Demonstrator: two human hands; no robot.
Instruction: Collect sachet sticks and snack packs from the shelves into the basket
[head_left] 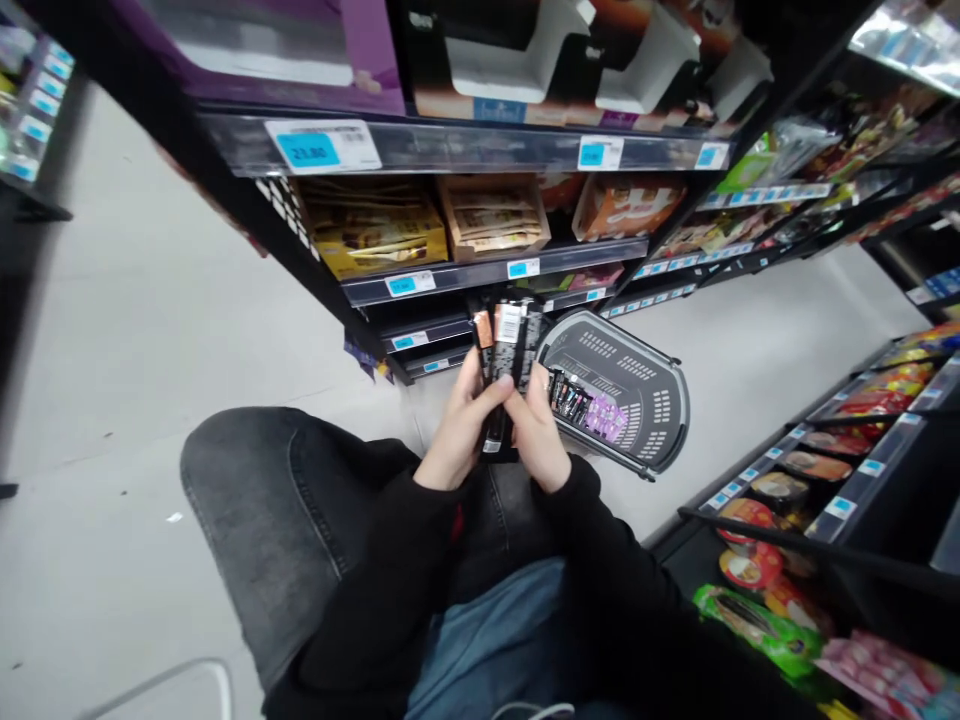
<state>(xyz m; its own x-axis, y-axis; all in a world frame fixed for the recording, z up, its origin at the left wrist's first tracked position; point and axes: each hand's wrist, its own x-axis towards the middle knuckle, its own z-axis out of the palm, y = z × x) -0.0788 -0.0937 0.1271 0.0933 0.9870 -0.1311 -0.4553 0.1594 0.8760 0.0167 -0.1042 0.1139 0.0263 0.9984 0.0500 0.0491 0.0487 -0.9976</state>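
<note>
Several slim black snack packets [508, 345] with orange patches and a white barcode label are bunched between my two hands, over my lap. My left hand [463, 425] grips the bunch from the left side, thumb across the front. On the other side, my right hand [538, 430] closes round the same packets, its thumb meeting the left one. What exactly is printed on the packets is too small to read. Just right of my hands, a grey shopping basket [664, 395] sits on the floor. Inside it lie similar black packets [570, 397] and purple packets [604, 418].
Ahead stands a dark shelf unit [480, 150] with price tags and open display boxes. A yellow box [375, 240] and a cardboard box [491, 220] of packets sit on its middle shelf. Another stocked shelf [810, 470] lines the right. Pale floor [112, 380] shows at left.
</note>
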